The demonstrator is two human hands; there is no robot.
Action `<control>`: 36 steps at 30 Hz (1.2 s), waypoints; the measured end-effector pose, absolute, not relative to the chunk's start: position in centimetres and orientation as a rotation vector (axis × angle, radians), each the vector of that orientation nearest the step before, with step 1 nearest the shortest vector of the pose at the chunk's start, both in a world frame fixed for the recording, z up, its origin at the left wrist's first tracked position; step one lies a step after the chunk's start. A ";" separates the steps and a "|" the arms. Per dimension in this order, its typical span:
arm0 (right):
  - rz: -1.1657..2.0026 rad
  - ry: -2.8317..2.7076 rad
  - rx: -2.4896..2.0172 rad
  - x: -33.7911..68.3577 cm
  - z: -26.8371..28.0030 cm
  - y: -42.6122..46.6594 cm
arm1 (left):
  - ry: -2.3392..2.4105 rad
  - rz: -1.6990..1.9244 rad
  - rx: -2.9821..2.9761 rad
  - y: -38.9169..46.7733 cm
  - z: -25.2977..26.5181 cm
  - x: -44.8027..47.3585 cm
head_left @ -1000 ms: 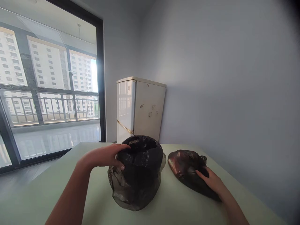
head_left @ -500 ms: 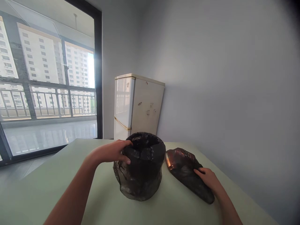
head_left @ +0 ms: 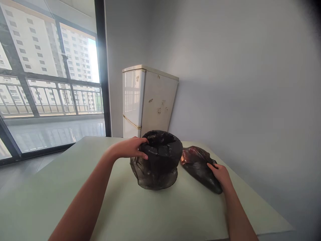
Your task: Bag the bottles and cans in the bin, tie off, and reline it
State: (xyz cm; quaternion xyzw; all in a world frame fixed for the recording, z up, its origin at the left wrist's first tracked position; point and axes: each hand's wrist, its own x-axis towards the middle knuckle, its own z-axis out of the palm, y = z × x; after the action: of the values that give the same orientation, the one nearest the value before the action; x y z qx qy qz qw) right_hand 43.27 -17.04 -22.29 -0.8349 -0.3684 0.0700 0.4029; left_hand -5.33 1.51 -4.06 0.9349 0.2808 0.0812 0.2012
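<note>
A round bin lined with a black plastic bag (head_left: 160, 167) stands upright on the table, its bag folded over the rim and hanging loosely around the sides. My left hand (head_left: 131, 147) grips the left side of that rim, thumb outside and fingers over the edge. To the right lies a filled dark plastic bag (head_left: 198, 169), with a reddish, coppery sheen at its far left end. My right hand (head_left: 220, 175) holds the right side of this bag, pinching its plastic. What the filled bag contains cannot be made out, and the bin's inside is dark.
The pale green table (head_left: 150, 214) reaches toward a white fridge (head_left: 160, 100) with worn stickers. A grey wall (head_left: 238, 83) runs along the right. At the left is a dark-framed glass door (head_left: 101, 67) facing a railing and tall buildings.
The view has tipped downward, so everything sits higher. The lined bin has shifted slightly right with my left hand, narrowing the gap to the filled bag. Both hands keep their hold.
</note>
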 end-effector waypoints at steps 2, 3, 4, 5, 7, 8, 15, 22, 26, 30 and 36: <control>0.198 -0.934 -2.100 43.2 -22.2 -17.2 | 0.784 0.247 2.611 1.4 -4.1 -5.0; 0.224 -0.945 -2.093 43.2 -22.2 -17.4 | 0.786 0.259 2.610 1.3 -4.1 -4.8; 0.252 -0.956 -2.087 43.1 -22.1 -17.8 | 0.791 0.273 2.608 1.2 -4.2 -4.5; 0.274 -0.965 -2.086 43.0 -22.0 -18.4 | 0.795 0.290 2.604 1.1 -4.4 -4.3; 0.281 -0.970 -2.101 43.0 -21.8 -20.3 | 0.798 0.333 2.597 1.1 -5.0 -3.8; 0.271 -0.964 -2.114 43.0 -21.7 -21.6 | 0.794 0.360 2.595 1.2 -5.4 -3.4; 0.406 -0.812 -2.070 42.6 -21.0 -33.2 | 0.822 0.599 2.590 2.0 -7.9 2.9; 0.790 -1.002 -1.983 37.9 -19.4 -35.3 | 0.791 0.521 2.692 3.1 -7.1 12.7; 0.794 -1.348 -1.973 33.9 -18.8 -32.1 | 0.718 0.490 2.695 3.0 -6.7 16.6; 0.961 -1.520 -1.845 28.6 -19.2 -27.6 | 0.518 0.408 2.594 3.3 -6.2 16.8; 1.024 -1.202 -1.596 20.5 -22.5 -21.0 | 0.641 0.664 2.309 6.1 -8.0 6.2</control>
State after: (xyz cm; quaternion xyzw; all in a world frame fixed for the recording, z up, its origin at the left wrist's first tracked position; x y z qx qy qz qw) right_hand 20.46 -20.98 -22.50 -0.6407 -0.4825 0.4110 0.4333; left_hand 6.15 6.14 -8.01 0.8792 0.2440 0.2527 0.3218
